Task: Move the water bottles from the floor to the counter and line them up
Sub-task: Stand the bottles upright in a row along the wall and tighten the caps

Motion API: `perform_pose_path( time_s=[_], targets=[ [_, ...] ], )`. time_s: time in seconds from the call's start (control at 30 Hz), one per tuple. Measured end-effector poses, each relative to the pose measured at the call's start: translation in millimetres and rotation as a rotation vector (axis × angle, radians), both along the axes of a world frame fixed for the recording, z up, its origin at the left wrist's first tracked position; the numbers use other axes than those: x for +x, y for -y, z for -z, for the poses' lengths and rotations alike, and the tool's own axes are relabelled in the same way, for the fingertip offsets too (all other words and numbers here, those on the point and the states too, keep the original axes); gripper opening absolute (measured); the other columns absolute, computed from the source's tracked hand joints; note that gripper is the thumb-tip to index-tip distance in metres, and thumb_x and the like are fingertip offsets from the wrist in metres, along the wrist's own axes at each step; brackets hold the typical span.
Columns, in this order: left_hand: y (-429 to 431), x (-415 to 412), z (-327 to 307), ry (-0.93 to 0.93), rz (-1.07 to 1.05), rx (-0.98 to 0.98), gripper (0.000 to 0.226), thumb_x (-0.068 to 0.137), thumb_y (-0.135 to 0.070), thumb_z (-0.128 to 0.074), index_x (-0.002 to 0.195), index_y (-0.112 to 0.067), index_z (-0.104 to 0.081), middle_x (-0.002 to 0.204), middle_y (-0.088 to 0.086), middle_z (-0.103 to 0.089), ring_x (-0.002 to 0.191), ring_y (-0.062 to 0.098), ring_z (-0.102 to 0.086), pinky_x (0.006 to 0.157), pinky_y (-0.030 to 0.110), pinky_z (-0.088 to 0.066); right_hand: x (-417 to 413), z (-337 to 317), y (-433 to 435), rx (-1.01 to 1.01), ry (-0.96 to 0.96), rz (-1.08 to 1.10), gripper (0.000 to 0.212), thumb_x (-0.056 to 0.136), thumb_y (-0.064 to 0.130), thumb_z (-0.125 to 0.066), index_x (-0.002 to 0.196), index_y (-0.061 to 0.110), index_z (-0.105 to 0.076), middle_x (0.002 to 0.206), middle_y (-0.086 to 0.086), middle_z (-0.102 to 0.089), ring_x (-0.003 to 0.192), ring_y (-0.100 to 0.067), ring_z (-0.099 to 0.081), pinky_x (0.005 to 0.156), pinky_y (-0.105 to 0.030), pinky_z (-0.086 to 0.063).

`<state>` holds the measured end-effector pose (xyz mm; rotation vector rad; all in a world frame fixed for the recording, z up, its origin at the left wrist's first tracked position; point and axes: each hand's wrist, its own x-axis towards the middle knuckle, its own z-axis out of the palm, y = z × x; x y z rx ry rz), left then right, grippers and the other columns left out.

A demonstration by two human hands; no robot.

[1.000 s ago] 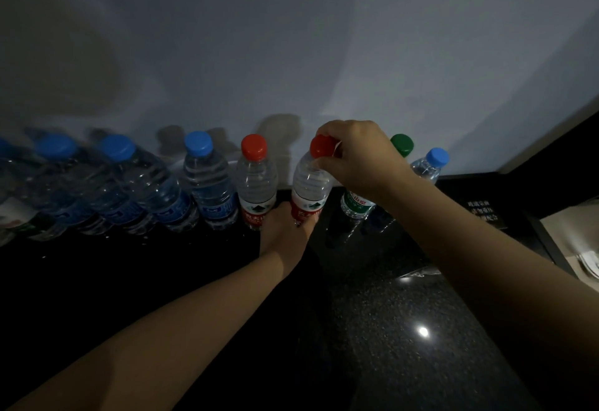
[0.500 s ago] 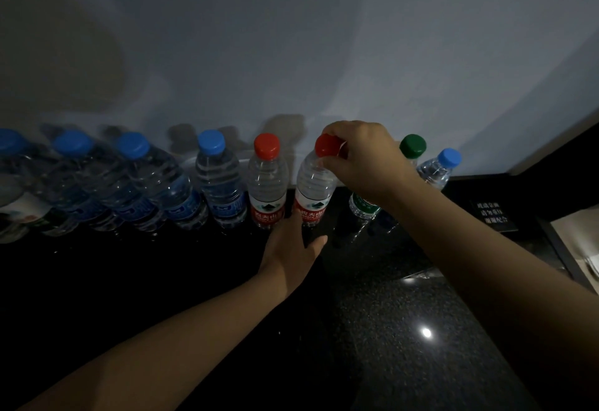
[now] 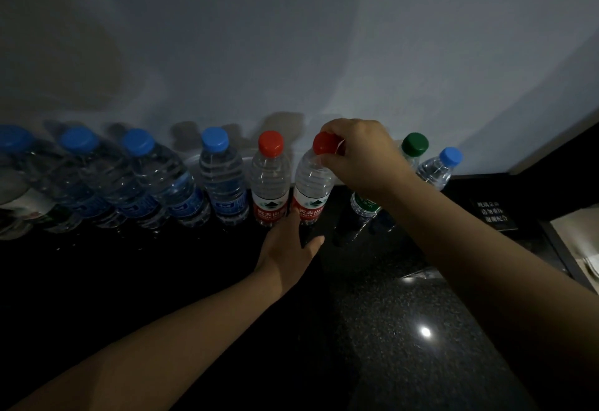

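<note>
Our right grip (image 3: 356, 154) pinches the red cap (image 3: 325, 148) atop the near-upright bottle (image 3: 311, 183), while our flat left grip (image 3: 288, 242) touches its base.

Plain pale wall (image 3: 324, 37), dimly lit, shadowed at left. Dark speckled table (image 3: 405, 371) abuts it, showing one bright light reflection (image 3: 425, 332). Small black sign (image 3: 492, 215), white lettering, at right.

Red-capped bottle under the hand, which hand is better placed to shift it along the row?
Probably the right hand: it grips the red cap of that bottle. The left hand lies open, straight fingers at its base.
</note>
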<state>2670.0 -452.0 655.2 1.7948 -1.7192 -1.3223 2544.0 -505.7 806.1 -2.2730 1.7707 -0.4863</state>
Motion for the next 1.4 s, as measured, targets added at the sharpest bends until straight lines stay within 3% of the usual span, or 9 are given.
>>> perform_pose_path(
  time_s=[0.13,0.33,0.53,0.67,0.83,1.0,1.1,1.3,1.4],
  targets=[
    [1,1,-1,-0.020,-0.011,0.010,0.081,0.089,-0.042,-0.064,0.153,-0.021,-0.018,0.158,0.002,-0.025,0.142,0.021,-0.032,0.115,0.040,-0.034,0,-2,0,0.019,-0.006,0.006,0.032,0.086,0.023,-0.069,0.114,0.008,-0.065,0.109,-0.010,-0.068,0.099,-0.025,-0.061,0.087,-0.039,-0.050],
    [0,6,-6,0.016,-0.028,-0.020,0.076,0.086,-0.044,-0.066,0.149,-0.021,-0.030,0.150,0.003,-0.040,0.136,0.021,-0.041,0.110,0.038,-0.039,-14,-6,-9,0.110,0.002,0.063,0.061,0.082,0.031,-0.074,0.135,0.014,-0.050,0.121,-0.006,-0.064,0.101,-0.020,-0.063,0.092,-0.036,-0.053],
    [-3,0,-11,-0.025,0.016,-0.173,0.054,0.085,-0.028,-0.071,0.134,-0.016,-0.052,0.133,0.010,-0.057,0.123,0.026,-0.054,0.102,0.039,-0.048,-56,-12,-32,0.057,-0.018,0.126,0.036,0.083,0.024,-0.074,0.116,0.012,-0.066,0.105,-0.005,-0.069,0.082,-0.013,-0.062,0.077,-0.024,-0.048],
    [-7,-9,-9,-0.010,0.104,-0.205,0.059,0.086,-0.033,-0.070,0.138,-0.014,-0.049,0.137,0.007,-0.054,0.126,0.020,-0.051,0.105,0.038,-0.046,-83,-11,-40,-0.037,-0.052,0.192,0.027,0.085,0.025,-0.072,0.107,0.010,-0.069,0.102,-0.009,-0.069,0.079,-0.017,-0.062,0.073,-0.027,-0.047],
    [-2,-34,-9,0.018,0.176,-0.168,0.066,0.086,-0.033,-0.069,0.142,-0.010,-0.043,0.141,0.011,-0.050,0.129,0.022,-0.049,0.108,0.038,-0.042,-99,-3,-33,-0.174,-0.055,0.358,0.031,0.087,0.030,-0.069,0.106,0.009,-0.058,0.096,-0.009,-0.060,0.078,-0.019,-0.054,0.066,-0.028,-0.039],
    [4,-57,-9,-0.011,0.124,-0.150,0.065,0.086,-0.028,-0.070,0.141,-0.007,-0.043,0.137,0.016,-0.053,0.124,0.030,-0.053,0.103,0.043,-0.047,-96,4,-22,-0.058,-0.011,0.364,0.056,0.082,0.041,-0.072,0.123,0.009,-0.049,0.114,-0.013,-0.057,0.098,-0.026,-0.057,0.079,-0.033,-0.045],
    [6,-67,-8,-0.026,0.089,-0.116,0.063,0.086,-0.025,-0.069,0.140,-0.005,-0.043,0.137,0.020,-0.052,0.125,0.034,-0.051,0.102,0.045,-0.047,-95,7,-15,-0.048,-0.054,0.364,0.052,0.083,0.041,-0.072,0.118,0.008,-0.052,0.110,-0.014,-0.059,0.092,-0.024,-0.053,0.073,-0.032,-0.040],
    [8,-73,-3,0.049,0.101,-0.190,0.050,0.086,-0.028,-0.068,0.128,-0.005,-0.053,0.126,0.015,-0.060,0.116,0.030,-0.056,0.093,0.030,-0.043,-98,12,-10,-0.041,-0.088,0.373,0.037,0.087,0.033,-0.068,0.104,0.002,-0.059,0.098,-0.016,-0.062,0.088,-0.029,-0.057,0.072,-0.037,-0.046],
    [11,-77,-3,0.047,0.082,-0.171,0.055,0.087,-0.030,-0.067,0.134,-0.008,-0.048,0.133,0.012,-0.055,0.122,0.029,-0.053,0.099,0.034,-0.042,-99,9,-8,-0.028,-0.108,0.353,0.034,0.087,0.032,-0.067,0.097,0.000,-0.061,0.091,-0.015,-0.062,0.085,-0.030,-0.057,0.068,-0.035,-0.044]
  ],
)
